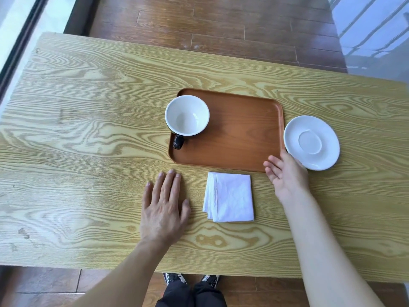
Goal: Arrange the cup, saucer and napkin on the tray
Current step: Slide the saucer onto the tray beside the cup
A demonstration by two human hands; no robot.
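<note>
Saucer (311,142) is lain just right of tray (239,134), touched by open right hand (287,173); left hand (163,207) is spread flat, empty

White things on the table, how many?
3: the cup, white inside, on the tray's left; the saucer right of it; the folded napkin in front. None seems hidden.

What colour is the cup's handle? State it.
Black, glossy; the cup is white inside. The handle shows in the head view.

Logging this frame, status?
Left hand flat on table, empty; right hand open by white saucer. Black cup on brown tray. Folded white napkin off-tray. Nothing blocking.
</note>
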